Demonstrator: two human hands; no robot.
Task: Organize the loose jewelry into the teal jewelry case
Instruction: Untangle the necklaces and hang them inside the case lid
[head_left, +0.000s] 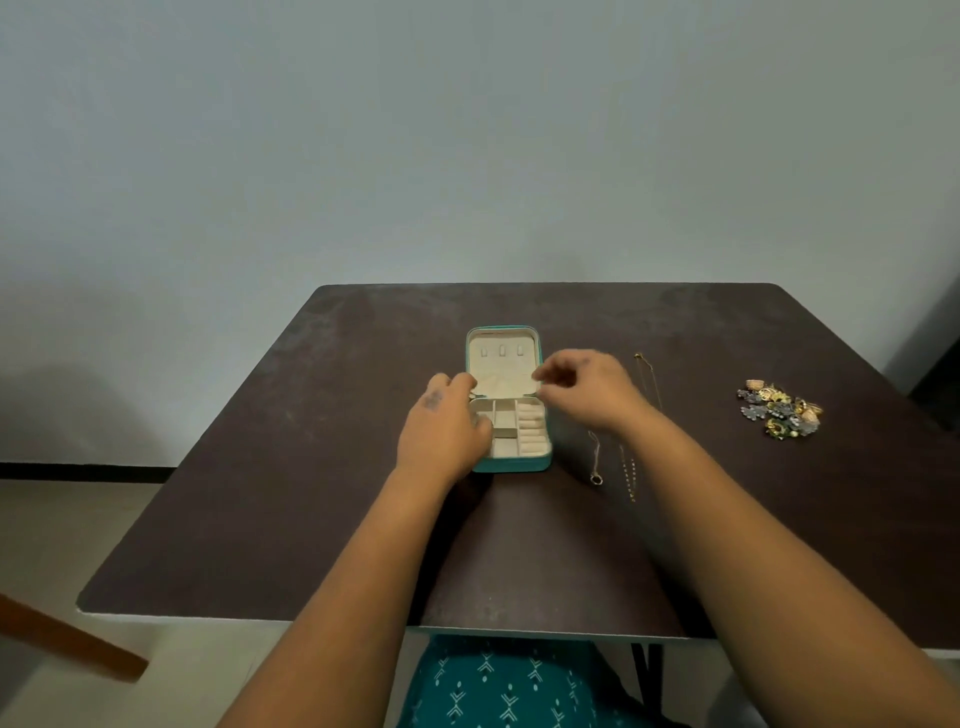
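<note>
The teal jewelry case (511, 466) lies open mid-table, its cream lid (502, 364) laid back and its divided tray toward me. My left hand (441, 426) covers the tray's left side and grips the case, fingers curled at the lid's left edge. My right hand (587, 387) has curled fingers pinching the lid's right edge. Right of the case lie a silver chain with a ring pendant (596, 462) and a thin gold chain (628, 475). Another gold chain (649, 374) runs behind my right wrist. A pile of small gold and silver pieces (779, 408) sits far right.
The dark brown table (311, 467) stands against a pale wall, with its near edge above my lap. A brown wooden bar (67, 644) slants through the lower left, off the table.
</note>
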